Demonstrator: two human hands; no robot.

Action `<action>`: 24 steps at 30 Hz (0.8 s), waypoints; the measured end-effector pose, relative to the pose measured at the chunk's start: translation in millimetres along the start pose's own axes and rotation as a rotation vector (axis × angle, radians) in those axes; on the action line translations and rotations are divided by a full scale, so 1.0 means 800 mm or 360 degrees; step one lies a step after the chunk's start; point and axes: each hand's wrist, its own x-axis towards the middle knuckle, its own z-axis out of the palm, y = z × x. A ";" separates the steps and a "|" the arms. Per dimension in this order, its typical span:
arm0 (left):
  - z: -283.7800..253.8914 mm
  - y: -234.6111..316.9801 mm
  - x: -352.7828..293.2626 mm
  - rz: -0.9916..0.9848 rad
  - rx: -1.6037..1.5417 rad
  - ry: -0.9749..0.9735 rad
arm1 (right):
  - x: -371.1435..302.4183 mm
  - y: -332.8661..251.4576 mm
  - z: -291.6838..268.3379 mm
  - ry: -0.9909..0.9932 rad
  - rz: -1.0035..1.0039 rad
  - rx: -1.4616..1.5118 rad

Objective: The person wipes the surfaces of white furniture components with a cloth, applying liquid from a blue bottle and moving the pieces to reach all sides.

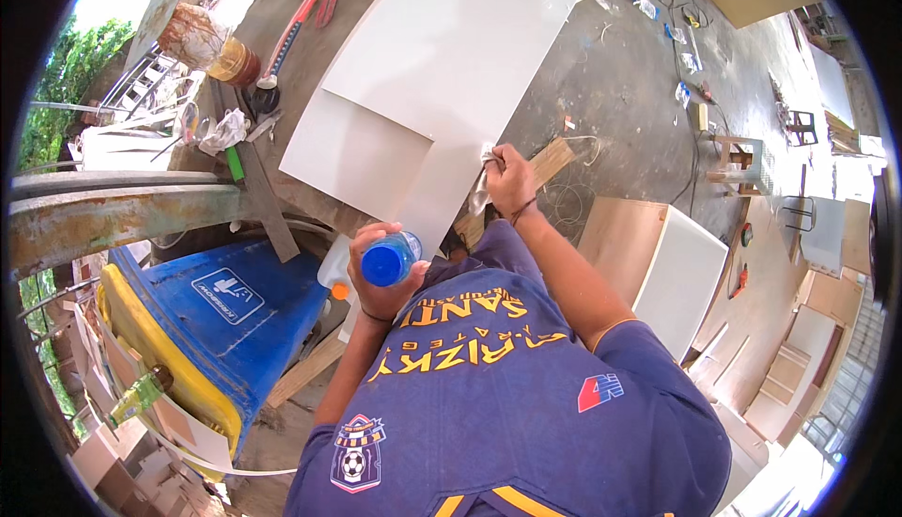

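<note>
The 2 hands at work. The left hand [368,297] gripped a bottle [383,265], its blue cap toward the viewer, near the lower end of a white panel [460,38]. The right hand [510,181] was closed on a pale cloth [478,194] at the panel's right edge; the cloth appeared to touch the panel, though the fist partly hid it. A blue bin [268,277] lay at left, a box [620,258] at right.

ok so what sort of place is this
Probably a furniture or carpentry workshop: there's a large white board in front, a box-like unit with wood-coloured and white sides to the right, and red-handled tools at upper left.
</note>
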 end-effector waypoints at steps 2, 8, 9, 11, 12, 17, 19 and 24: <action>-0.001 0.003 0.002 0.0033 0.0080 -0.0019 | 0.023 -0.001 -0.009 -0.0023 0.0097 0.0002; -0.003 0.001 -0.004 0.0050 0.0053 0.0018 | 0.026 -0.007 -0.012 -0.0075 0.0165 -0.0058; -0.003 0.001 -0.008 0.0033 0.0014 0.0041 | 0.005 -0.008 -0.005 -0.0105 0.0141 -0.0046; -0.002 0.000 -0.009 0.0047 0.0056 0.0045 | 0.001 -0.003 -0.002 -0.0105 0.0161 -0.0025; -0.002 0.002 -0.007 0.0057 0.0079 0.0037 | 0.017 0.000 -0.006 -0.0097 0.0142 -0.0059; -0.001 0.008 -0.002 0.0107 0.0168 -0.0016 | 0.070 0.012 -0.024 -0.0077 0.0208 -0.0107; -0.002 0.003 -0.002 0.0106 0.0139 0.0032 | 0.034 0.002 -0.014 -0.0142 0.0097 -0.0186; 0.000 -0.003 -0.016 0.0074 0.0091 0.0139 | -0.031 -0.024 -0.008 -0.0378 -0.0089 -0.0259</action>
